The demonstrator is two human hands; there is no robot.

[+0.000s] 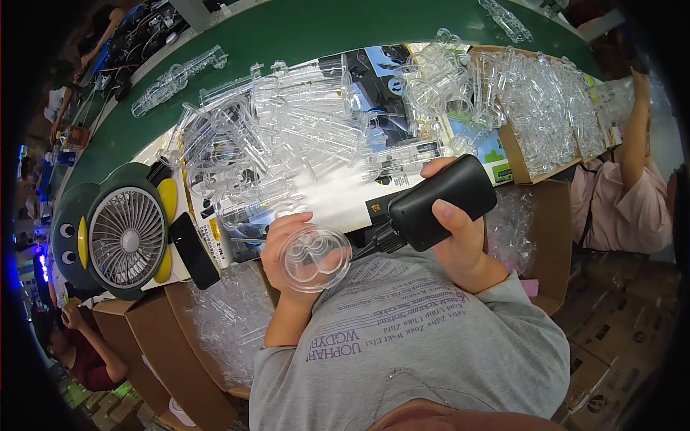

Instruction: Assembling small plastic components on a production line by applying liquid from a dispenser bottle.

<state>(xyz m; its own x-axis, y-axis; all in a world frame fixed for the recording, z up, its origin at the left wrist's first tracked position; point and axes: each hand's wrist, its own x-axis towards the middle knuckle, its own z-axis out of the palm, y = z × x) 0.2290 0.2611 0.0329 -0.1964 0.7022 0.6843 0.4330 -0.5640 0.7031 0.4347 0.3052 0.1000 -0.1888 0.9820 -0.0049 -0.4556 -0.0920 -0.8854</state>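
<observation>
My left hand (277, 248) is closed around a clear plastic piece with a round, ringed end (314, 260), held in front of my chest. In my right hand (461, 241) is a smooth black oblong device (447, 202), thumb on its near side and fingers mostly hidden behind it. A ribbed black neck (388, 238) extends from the device toward the clear piece; whether the two touch, I cannot tell. Beyond my hands, a loose heap of clear plastic parts (302, 118) lies over printed cartons on the green table (287, 32).
A green penguin-shaped fan (126, 237) stands at the left, beside a black phone-like slab (194, 250). Cardboard boxes of clear parts flank me, one box (523, 154) at the right on the table, another (183, 345) lower left. Other people sit at both sides, including one in pink (622, 205).
</observation>
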